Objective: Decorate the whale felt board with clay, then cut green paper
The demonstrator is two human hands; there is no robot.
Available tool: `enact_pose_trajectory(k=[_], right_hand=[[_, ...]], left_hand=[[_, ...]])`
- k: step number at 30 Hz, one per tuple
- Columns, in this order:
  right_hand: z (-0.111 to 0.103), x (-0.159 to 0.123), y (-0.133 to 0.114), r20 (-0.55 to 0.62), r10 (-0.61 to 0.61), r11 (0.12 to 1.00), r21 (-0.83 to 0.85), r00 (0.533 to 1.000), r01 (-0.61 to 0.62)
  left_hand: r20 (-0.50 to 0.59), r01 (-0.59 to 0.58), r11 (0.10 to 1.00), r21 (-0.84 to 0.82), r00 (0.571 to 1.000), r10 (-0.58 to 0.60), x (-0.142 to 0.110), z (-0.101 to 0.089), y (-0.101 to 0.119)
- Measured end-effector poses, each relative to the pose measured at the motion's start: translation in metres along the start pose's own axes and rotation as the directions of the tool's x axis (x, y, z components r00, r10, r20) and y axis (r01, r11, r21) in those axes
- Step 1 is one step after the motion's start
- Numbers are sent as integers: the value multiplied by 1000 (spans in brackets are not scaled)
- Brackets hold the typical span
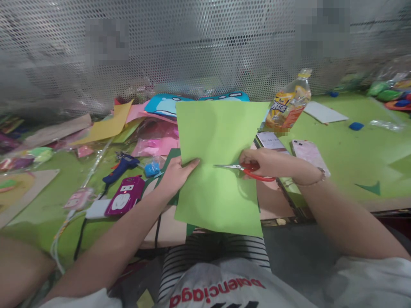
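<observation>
A large sheet of light green paper (218, 128) is held up in front of me, over the table's front edge. My left hand (180, 173) pinches its left edge, thumb on the near face and the other fingers hidden behind. In my right hand (261, 161) is a pair of scissors (229, 166) with red handles. Their blades point left across the middle of the sheet and look closed or nearly so. Whether the tips touch the paper I cannot tell. No cut shows in the sheet.
A blue glue gun (120, 167) and a purple power strip (126, 196) with cables lie left. Coloured paper (111, 126) is heaped behind them. On the right are a plastic bottle (289, 105), a phone (310, 156) and a white card (325, 112). A perforated metal panel (205, 47) stands behind.
</observation>
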State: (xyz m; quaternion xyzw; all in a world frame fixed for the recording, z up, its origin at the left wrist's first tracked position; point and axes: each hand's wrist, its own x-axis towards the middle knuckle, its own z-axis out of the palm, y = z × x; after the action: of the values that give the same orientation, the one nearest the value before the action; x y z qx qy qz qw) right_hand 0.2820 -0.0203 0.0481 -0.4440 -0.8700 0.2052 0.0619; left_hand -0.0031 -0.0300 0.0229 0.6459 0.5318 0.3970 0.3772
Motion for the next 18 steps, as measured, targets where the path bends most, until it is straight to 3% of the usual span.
enact_pose_trajectory(k=[9, 18], right_hand=[[-6, -3, -10, 39, 6, 997, 81, 999, -9], [-7, -1, -9, 154, -67, 942, 335, 986, 12]], left_hand=[[22, 85, 987, -138, 996, -83, -2, 0, 2], [36, 5, 993, -118, 999, -1, -1, 0, -2]])
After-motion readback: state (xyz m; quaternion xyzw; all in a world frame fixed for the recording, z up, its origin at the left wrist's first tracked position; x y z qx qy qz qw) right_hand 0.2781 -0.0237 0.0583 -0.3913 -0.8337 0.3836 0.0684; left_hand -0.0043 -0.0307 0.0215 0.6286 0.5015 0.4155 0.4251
